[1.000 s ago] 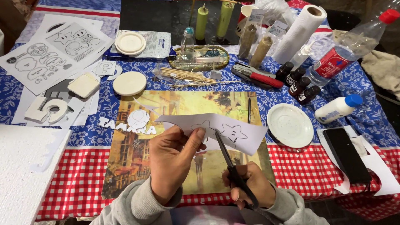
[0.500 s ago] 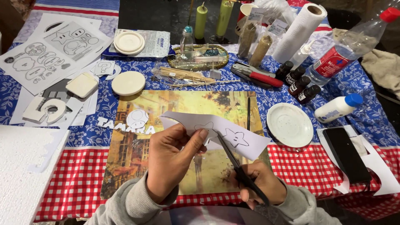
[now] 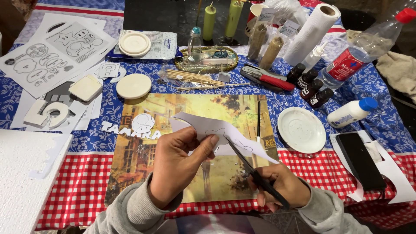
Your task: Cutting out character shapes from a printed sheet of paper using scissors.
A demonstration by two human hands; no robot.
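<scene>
Scissors point(image 3: 253, 173) with dark blades sit in the right hand point(image 3: 279, 184) at the lower right of centre, the fingers clenched around the handles and the blades reaching up and left into a white paper cutout point(image 3: 216, 132). That paper, bearing a faint pencilled outline, is held just above the middle of the frame by the left hand point(image 3: 177, 167), whose thumb and fingertips pinch its lower edge. Both wrists come up from the bottom edge in grey sleeves point(image 3: 130, 212). Beneath the hands lies a yellow picture mat point(image 3: 138, 164) on a tablecloth point(image 3: 78, 190) that is red-checked near the bottom and blue-flowered higher up. White cut letters and a mushroom shape point(image 3: 136, 126) rest on the mat's upper left part. A thin black brush point(image 3: 258, 119) lies upright on the mat's right side, just beside a white saucer point(image 3: 302, 129). Right of the saucer are a white glue bottle with a blue cap point(image 3: 352, 112) and a black phone point(image 3: 360, 161). Printed template sheets point(image 3: 47, 60) fill the upper left, and a slab of white foam point(image 3: 26, 177) occupies the lower left. A paper towel roll point(image 3: 312, 32) stands at the upper right.
</scene>
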